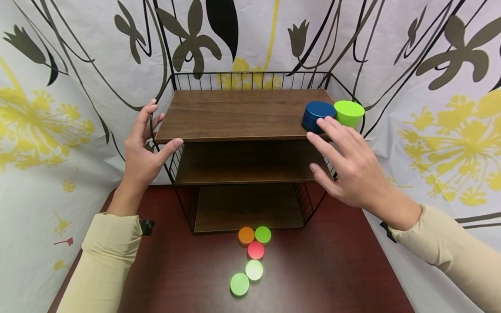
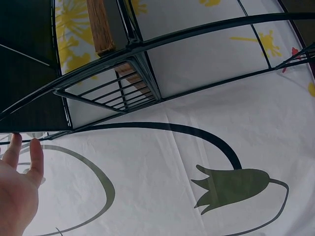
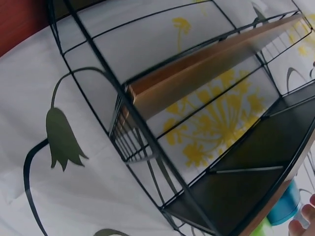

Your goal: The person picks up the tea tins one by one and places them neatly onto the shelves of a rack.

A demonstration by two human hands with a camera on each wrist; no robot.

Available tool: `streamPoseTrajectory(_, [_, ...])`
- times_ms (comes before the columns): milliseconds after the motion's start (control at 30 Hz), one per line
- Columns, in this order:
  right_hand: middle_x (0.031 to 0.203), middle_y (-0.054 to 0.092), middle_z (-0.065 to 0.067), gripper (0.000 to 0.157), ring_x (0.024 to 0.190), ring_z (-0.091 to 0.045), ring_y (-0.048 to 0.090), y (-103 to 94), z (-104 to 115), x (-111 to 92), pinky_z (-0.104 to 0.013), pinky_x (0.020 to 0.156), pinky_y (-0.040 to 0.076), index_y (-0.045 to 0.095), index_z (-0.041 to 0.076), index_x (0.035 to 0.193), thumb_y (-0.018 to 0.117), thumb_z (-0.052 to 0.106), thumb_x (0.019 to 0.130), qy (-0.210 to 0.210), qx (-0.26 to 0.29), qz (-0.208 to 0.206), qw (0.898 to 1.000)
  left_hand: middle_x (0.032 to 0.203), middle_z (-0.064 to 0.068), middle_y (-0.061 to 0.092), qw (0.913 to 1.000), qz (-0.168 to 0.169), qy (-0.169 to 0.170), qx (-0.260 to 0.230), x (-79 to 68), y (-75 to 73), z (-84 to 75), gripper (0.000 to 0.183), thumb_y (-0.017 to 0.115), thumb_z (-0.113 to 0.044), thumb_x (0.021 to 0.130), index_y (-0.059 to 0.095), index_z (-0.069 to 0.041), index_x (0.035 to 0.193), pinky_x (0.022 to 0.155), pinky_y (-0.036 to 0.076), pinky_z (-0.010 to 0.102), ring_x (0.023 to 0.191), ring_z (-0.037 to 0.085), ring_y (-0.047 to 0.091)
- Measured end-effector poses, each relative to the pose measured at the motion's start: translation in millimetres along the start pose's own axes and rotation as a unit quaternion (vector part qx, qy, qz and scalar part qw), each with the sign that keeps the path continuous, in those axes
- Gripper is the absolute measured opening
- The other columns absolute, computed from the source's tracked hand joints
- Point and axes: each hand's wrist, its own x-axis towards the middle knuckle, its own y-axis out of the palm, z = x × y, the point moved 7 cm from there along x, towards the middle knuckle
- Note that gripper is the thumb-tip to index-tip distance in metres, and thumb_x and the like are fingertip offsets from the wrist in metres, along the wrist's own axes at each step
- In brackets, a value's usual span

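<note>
My left hand is at the left end of the shelf rack's top board, thumb by the front corner and fingers beside the black wire side. Its fingers look spread and fairly straight; a firm hold does not show. In the left wrist view, fingertips reach up under the dark board. My right hand hovers with spread fingers at the right end. Its fingertips overlap a round blue tin on the top board; whether they touch is unclear. A lime green round container stands right of the tin.
Two lower boards sit in the black wire frame. On the dark red table in front lie several round lids or discs: orange, red and shades of green. Floral cloth surrounds the rack.
</note>
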Motion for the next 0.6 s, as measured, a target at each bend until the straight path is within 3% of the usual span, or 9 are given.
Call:
streamPoseTrajectory(233, [0.137,0.054,-0.028,0.047,0.126,-0.045,0.052,6.5,17.8,-12.8,-0.052,0.106,0.036,0.062,-0.003,0.129,0.052,0.032,0.099,-0.004,0.030,0.001,1.000,0.154,0.006,0.043,0.9998,-0.001,0.019,0.006,0.9,-2.2,20.3,0.075,0.084,-0.022,0.081,0.047,-0.003,0.144,0.103,0.043,0.029,0.129,0.028,0.055])
streamPoseTrajectory(600, [0.143,0.052,-0.024,0.047,0.129,-0.042,0.051,29.1,36.3,-43.4,-0.043,0.113,0.030,0.062,-0.001,0.132,0.052,0.031,0.099,-0.012,0.049,0.051,0.997,0.154,0.007,0.043,0.9999,0.000,0.015,0.007,1.5,-2.8,22.0,0.075,0.085,-0.015,0.079,0.048,-0.007,0.144,0.103,0.044,0.031,0.129,0.024,0.055])
